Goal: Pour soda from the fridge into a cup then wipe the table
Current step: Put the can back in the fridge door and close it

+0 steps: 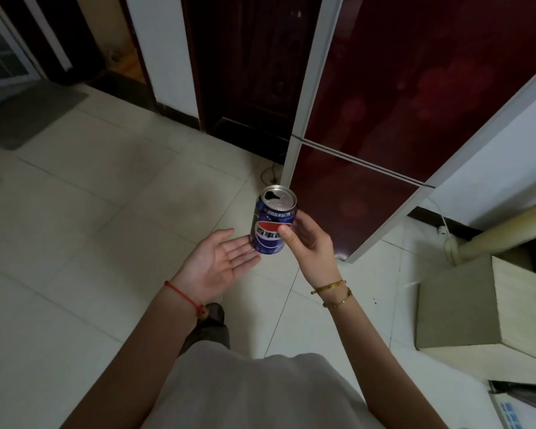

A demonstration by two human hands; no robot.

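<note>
A blue soda can with a red, white and blue logo is held upright in front of me over the tiled floor; its silver top shows an open mouth hole. My right hand grips the can from the right, thumb across the label. My left hand is palm up with fingers spread, its fingertips touching the can's lower left edge. The dark red fridge stands just behind the can, both doors closed. No cup or table surface is in sight.
A dark wooden door is left of the fridge. A beige box-like cabinet sits at the right, with a pale pipe and a cord above it. A grey mat lies far left on the white tiles.
</note>
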